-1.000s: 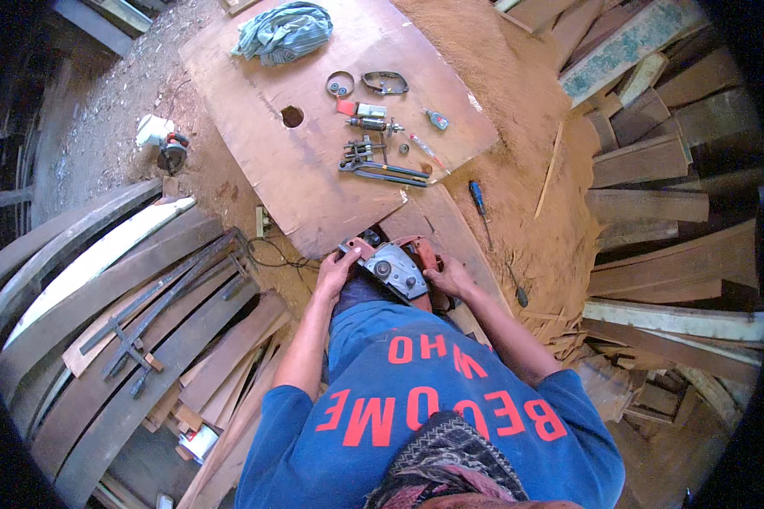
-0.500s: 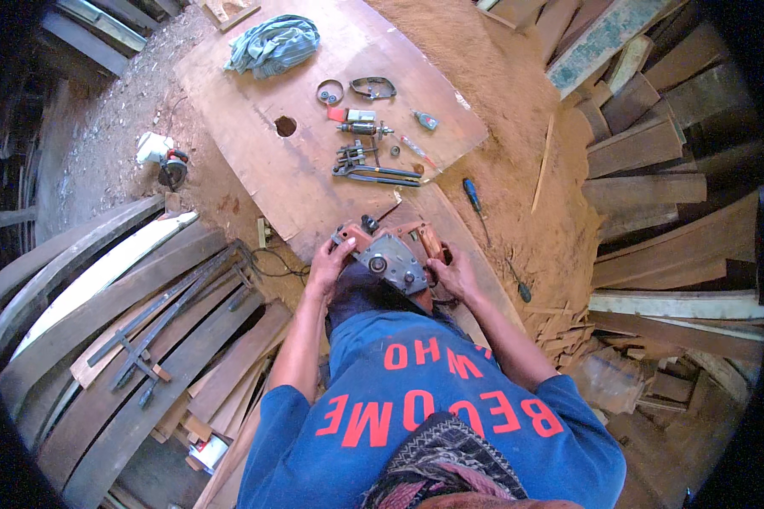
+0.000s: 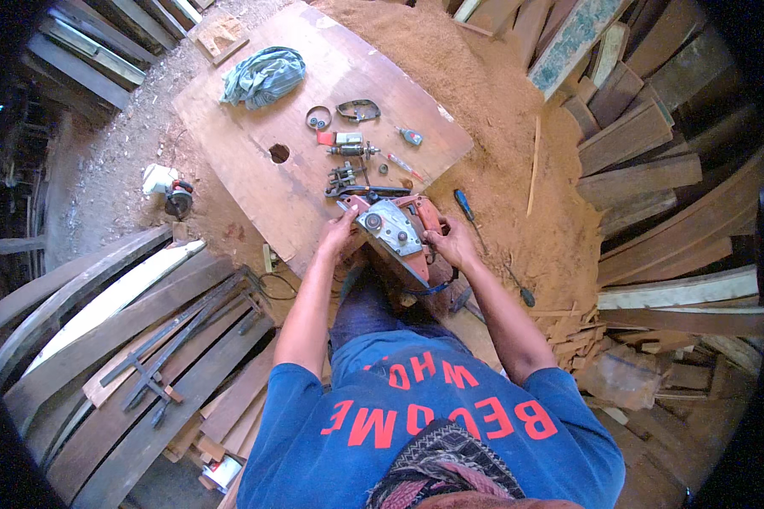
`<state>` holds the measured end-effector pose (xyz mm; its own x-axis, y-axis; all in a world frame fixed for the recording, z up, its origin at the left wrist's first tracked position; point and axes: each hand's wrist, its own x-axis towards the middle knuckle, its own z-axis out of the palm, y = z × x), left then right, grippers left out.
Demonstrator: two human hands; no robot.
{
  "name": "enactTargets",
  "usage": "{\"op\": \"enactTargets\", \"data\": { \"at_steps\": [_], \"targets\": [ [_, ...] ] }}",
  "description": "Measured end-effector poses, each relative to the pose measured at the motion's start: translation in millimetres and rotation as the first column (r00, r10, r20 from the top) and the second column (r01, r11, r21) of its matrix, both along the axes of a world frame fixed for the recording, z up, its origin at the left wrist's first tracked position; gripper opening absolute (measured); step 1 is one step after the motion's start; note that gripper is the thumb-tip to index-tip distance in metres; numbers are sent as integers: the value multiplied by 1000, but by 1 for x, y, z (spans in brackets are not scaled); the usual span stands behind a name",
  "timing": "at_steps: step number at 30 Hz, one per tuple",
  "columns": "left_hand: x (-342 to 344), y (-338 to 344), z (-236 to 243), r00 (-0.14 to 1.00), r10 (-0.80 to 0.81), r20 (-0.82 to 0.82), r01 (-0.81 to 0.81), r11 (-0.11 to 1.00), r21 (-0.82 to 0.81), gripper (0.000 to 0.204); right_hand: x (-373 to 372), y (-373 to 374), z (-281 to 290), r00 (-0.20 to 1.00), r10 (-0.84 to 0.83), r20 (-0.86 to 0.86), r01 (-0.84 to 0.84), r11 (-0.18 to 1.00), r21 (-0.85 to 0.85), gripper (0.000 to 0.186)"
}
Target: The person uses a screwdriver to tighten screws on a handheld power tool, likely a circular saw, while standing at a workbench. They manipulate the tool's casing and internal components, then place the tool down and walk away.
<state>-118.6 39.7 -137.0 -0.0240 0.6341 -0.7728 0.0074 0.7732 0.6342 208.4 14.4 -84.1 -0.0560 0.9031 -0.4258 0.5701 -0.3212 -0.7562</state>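
My left hand (image 3: 339, 232) grips the front end of a partly dismantled red-orange electric planer (image 3: 390, 233), whose grey metal side faces up. On its other end, my right hand (image 3: 452, 241) closes around the red handle. The planer is held above my lap, over the near edge of the board. Just beyond it lie a pair of long-handled pliers (image 3: 373, 192), dark metal parts (image 3: 342, 176) and a motor armature (image 3: 351, 150). A red-and-silver piece (image 3: 339, 137), a metal ring (image 3: 318, 118) and a black looped part (image 3: 358, 110) rest farther back.
A plywood board (image 3: 229, 127) with a hole carries a bundled green cloth (image 3: 265, 78). Blue screwdrivers (image 3: 464, 205) lie on sawdust to the right. Curved planks (image 3: 102, 297) and a bar clamp (image 3: 157, 352) are at left; stacked timber (image 3: 645, 182) stands at right.
Both hands have raised the planer and moved it farther from my body, tilting it so that more of its underside and red body shows. It now partly covers the pliers.
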Motion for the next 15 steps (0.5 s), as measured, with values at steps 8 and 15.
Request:
{"op": "enactTargets", "data": {
  "at_steps": [8,15],
  "targets": [
    [-8,-29,-2,987,156,27,-156,988,-3,76,-10,-1,-10,996,-88,-5,88,996,-6,64],
    [-34,-138,34,979,204,0,-204,979,-9,65,3,9,-30,991,-135,0,135,990,-31,67]
  ]
}}
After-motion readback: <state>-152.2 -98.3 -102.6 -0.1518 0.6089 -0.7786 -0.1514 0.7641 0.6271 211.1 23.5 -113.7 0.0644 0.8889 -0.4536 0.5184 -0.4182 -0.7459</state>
